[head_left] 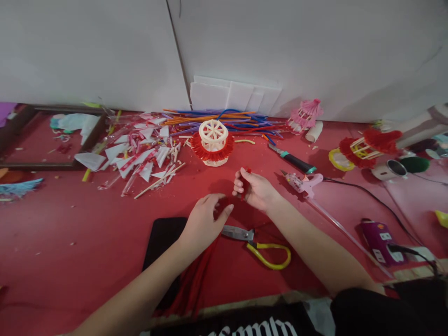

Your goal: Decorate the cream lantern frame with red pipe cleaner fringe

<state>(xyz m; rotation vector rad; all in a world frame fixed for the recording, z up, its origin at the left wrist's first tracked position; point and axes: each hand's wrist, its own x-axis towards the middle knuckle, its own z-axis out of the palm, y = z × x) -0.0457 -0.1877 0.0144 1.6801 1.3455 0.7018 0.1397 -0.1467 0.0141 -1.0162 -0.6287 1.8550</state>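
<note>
My right hand [257,190] is closed around a small red fuzzy piece [244,190], probably pipe cleaner, mostly hidden by the fingers. Just left of it, my left hand [207,215] hovers with its thumb and curved fingers apart and nothing visible between them. Long red pipe cleaners [196,275] lie below the left hand, partly over a black phone-like slab [167,238]. Scissors with yellow handles [273,255] rest under and between the forearms. Beyond the hands stands a cream, wheel-topped round frame [213,135] with a red fringed skirt [212,151].
Wrapper scraps and sticks [147,151] spread at left beside a brown frame [94,149]. Colored pipe cleaners [210,122] lie along the wall. At right are a utility knife [296,161], a pink glue gun [303,183] with its cord, a purple power strip [381,242] and a metal cup [389,170].
</note>
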